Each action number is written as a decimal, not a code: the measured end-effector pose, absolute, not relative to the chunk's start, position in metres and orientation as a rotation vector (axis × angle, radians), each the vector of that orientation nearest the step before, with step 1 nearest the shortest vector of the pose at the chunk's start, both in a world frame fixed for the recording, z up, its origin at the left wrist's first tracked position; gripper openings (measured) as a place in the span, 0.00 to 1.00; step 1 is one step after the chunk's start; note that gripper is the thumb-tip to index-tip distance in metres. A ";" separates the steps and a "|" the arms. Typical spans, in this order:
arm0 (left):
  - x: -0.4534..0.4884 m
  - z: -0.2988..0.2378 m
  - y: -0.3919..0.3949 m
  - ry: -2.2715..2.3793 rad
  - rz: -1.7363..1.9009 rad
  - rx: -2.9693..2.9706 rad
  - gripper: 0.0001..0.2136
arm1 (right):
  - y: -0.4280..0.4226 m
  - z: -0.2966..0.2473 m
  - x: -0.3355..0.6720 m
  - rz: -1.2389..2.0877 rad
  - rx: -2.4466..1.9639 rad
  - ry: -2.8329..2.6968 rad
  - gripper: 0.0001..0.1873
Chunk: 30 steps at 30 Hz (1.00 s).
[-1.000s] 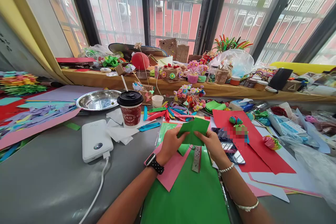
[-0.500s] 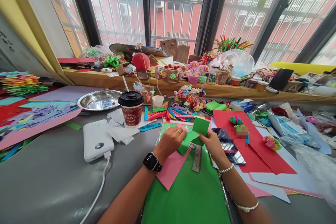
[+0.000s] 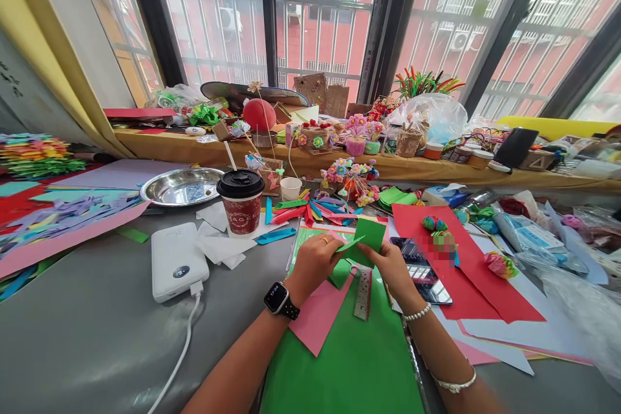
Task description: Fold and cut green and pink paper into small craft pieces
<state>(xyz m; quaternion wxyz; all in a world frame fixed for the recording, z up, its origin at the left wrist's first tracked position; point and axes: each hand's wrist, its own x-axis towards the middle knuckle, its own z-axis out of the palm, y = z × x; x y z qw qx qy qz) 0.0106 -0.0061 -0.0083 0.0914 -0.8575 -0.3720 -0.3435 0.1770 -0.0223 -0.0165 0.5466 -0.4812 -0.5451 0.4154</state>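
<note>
Between my two hands is a piece of green paper (image 3: 370,233), creased so that one part stands up and another points left. My left hand (image 3: 316,266), with a watch on the wrist, pinches its left part. My right hand (image 3: 391,269) grips the lower right side between thumb and fingers. Beneath them lie a pink paper sheet (image 3: 317,320), a small clear ruler (image 3: 363,294) and a pair of scissors, of which one handle ring (image 3: 355,270) shows. All these rest on a large green sheet (image 3: 349,369). My fingers hide part of the paper's fold.
Left of my arms are a white power bank (image 3: 178,262) with a cable, a lidded paper cup (image 3: 241,204) and a metal plate (image 3: 182,187). Coloured paper strips (image 3: 310,207) lie ahead. A phone (image 3: 422,275) and red paper (image 3: 478,284) are on the right.
The green paper's left part has tilted from facing me to nearly edge-on. My left hand has turned slightly with it; both hands stay in about the same place.
</note>
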 end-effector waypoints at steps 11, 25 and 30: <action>0.016 -0.011 -0.008 -1.238 -1.128 -2.645 0.08 | -0.026 -0.012 0.175 1.005 -1.209 -1.308 0.18; 0.018 -0.014 -0.010 -1.245 -1.163 -2.534 0.06 | -0.025 -0.014 0.173 1.142 -1.156 -1.148 0.15; 0.017 -0.012 -0.011 -1.176 -1.156 -2.512 0.06 | -0.025 -0.014 0.174 1.069 -1.187 -1.194 0.16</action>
